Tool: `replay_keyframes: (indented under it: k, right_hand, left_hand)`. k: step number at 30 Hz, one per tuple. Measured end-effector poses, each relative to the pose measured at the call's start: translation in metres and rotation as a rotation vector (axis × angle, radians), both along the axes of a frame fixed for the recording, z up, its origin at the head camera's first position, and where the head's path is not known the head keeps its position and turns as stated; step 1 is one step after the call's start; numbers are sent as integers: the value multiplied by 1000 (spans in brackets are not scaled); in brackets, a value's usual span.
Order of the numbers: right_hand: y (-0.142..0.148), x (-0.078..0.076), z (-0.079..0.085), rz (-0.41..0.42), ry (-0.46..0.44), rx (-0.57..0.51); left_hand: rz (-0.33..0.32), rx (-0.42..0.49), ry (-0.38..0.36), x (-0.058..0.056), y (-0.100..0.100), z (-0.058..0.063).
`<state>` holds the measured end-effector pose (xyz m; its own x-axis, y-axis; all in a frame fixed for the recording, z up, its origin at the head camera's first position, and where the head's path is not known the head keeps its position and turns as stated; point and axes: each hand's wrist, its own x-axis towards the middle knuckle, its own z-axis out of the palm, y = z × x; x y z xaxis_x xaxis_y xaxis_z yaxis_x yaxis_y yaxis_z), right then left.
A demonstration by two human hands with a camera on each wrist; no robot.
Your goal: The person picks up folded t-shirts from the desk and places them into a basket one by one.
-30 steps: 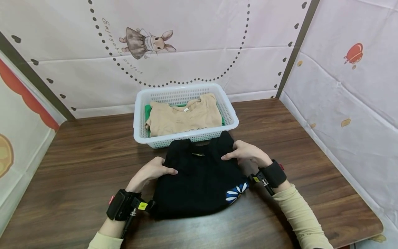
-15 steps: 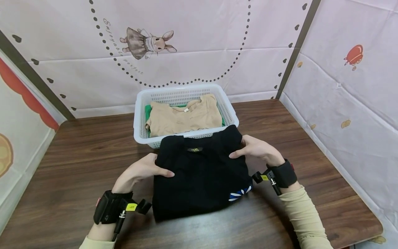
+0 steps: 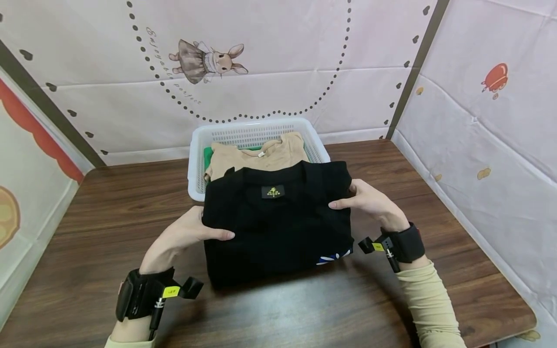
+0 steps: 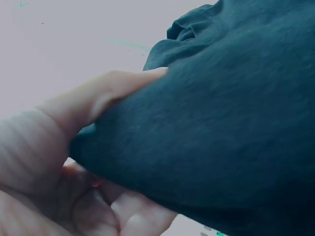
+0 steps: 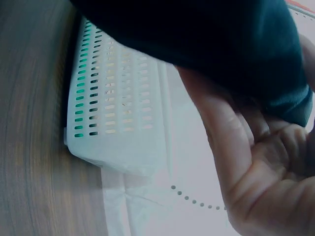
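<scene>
A folded black shirt [image 3: 278, 227] with a neck label and a blue-and-white flower print hangs between both hands, its upper edge overlapping the basket in the head view. My left hand [image 3: 184, 234] grips its left side, thumb on top and fingers underneath, as the left wrist view shows on the dark cloth [image 4: 206, 128]. On the opposite side, my right hand [image 3: 370, 203] pinches the shirt the same way. From the right wrist view, the fingers [image 5: 221, 128] lie under the fabric. Beyond the shirt stands a white plastic basket [image 3: 197, 159] holding a beige shirt [image 3: 252, 159] over green cloth [image 3: 208, 155].
The basket stands at the back of the brown wooden table [image 3: 109, 212], close to the printed wall cloth [image 3: 278, 92]. Another patterned cloth [image 3: 478, 111] hangs along the right side. The table's right edge slants toward the front corner.
Both hands have lifted the black shirt and carried it toward the basket, spreading slightly apart. Its neck label has come into full view, and the shirt now covers the basket's front rim.
</scene>
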<state>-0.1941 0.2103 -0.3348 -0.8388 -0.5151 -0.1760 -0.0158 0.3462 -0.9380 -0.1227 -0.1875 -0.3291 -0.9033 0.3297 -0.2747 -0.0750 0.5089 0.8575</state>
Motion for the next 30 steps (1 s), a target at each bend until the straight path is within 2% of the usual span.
replay_keyframes:
  k: [5, 12, 15, 18, 23, 30]
  right_hand:
    - [-2, 0, -2, -61, 21, -52]
    - [-6, 1, 1, -179, 32, -52]
    - [-8, 0, 3, -196, 29, -82]
    - [-10, -1, 5, -216, 21, -136]
    - [-15, -7, 8, -236, 45, -241]
    - [-25, -22, 19, -239, 86, -333]
  left_hand:
    - [96, 34, 21, -3, 0, -2]
    - [211, 84, 59, -4, -1, 0]
    - [258, 111, 61, -5, -3, 2]
    - [303, 98, 69, -6, -5, 5]
    - [319, 62, 110, -11, -8, 13]
    - [328, 111, 178, -26, -12, 28]
